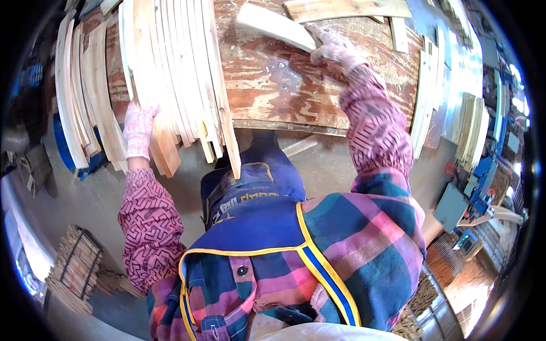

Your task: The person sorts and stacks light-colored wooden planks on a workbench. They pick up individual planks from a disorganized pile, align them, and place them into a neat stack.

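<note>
My right hand (333, 50), in a pale glove, is closed round the near right end of a short, pale wooden board (274, 28). That board slants over the plywood tabletop (267, 85). My left hand (140, 128), gloved too, is at the left side of a row of long wooden strips (185, 68). Its fingers are closed on the edge of a wooden strip (126, 57) there; the fingertips are partly hidden. The strips lie side by side, and their near ends overhang the table's front edge.
More curved wooden pieces (96, 85) lie left of the row. A long board (347, 8) rests at the table's far side. Other strips (424, 96) stand along the right edge. Stacked wood (74, 267) is on the floor at lower left, and blue machinery (483, 176) at right.
</note>
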`<state>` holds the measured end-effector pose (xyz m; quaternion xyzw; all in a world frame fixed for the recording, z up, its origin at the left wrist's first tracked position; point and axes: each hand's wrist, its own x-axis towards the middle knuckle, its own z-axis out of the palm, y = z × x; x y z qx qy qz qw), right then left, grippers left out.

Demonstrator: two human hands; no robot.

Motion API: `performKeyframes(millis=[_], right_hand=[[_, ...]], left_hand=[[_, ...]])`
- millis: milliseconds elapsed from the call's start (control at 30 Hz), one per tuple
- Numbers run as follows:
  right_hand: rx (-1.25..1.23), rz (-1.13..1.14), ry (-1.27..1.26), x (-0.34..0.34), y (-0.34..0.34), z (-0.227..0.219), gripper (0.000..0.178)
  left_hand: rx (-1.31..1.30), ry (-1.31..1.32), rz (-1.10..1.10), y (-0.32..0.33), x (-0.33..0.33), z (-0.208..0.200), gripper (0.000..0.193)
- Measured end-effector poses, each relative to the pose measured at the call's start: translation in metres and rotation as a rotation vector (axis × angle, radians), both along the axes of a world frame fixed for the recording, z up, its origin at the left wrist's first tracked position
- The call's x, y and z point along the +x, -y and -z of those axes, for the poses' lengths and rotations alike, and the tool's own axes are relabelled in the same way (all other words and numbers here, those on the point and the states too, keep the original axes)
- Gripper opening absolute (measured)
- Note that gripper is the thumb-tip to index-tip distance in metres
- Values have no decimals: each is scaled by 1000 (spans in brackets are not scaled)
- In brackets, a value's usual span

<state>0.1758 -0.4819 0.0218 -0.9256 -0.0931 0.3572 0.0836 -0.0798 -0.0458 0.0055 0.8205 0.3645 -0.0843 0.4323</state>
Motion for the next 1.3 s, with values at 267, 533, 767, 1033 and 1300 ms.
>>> performKeyframes(millis=[267,533,767,1033,1300], right_hand=[[1773,765,-870,-26,2,42,53],[1305,1097,-102,11,4,127,59],[1268,928,-342,-46,-160,-39,53],[723,-378,574,-70,-436,-47,32],[836,137,-174,-107,-515,-45,76]], left_hand=[[-48,-29,-34,-8,3,7,55],[134,-146,46,3,20,1,54],[398,-371,180,30,13,-32,62],[401,-322,135,23,-4,-35,70],[345,-267,237,28,18,-20,81]])
